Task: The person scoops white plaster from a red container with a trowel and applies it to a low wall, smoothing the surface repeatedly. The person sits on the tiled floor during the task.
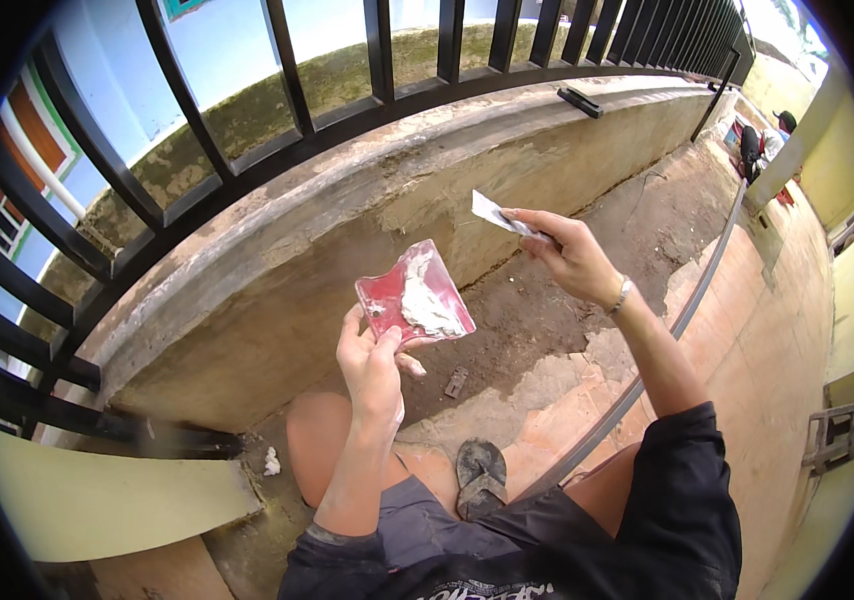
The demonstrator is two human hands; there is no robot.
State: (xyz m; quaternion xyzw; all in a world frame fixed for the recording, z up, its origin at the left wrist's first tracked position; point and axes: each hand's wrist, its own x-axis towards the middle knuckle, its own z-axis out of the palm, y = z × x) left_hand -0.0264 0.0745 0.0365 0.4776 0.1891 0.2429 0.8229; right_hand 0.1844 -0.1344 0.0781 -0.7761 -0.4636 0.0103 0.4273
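My left hand [372,368] grips a bent red plastic piece [383,296] by its near edge, thumb on top and fingers underneath. A thick smear of white putty [429,302] lies across it. In my right hand [579,262] is a flat putty knife [495,212], pinched between thumb and fingers, its pale blade pointing up and left. The blade is apart from the red piece, off to its upper right. Beyond both hands runs a low, rough cement wall [327,262]; from this view neither tool appears to touch it.
Black fence bars [382,50] rise above the wall, and a small black object [580,102] lies on its ledge. Below are a dirt strip [507,325], a metal track [637,395] and orange tiles [747,330]. A sandal [480,470] is near my legs. Another person [772,145] sits far right.
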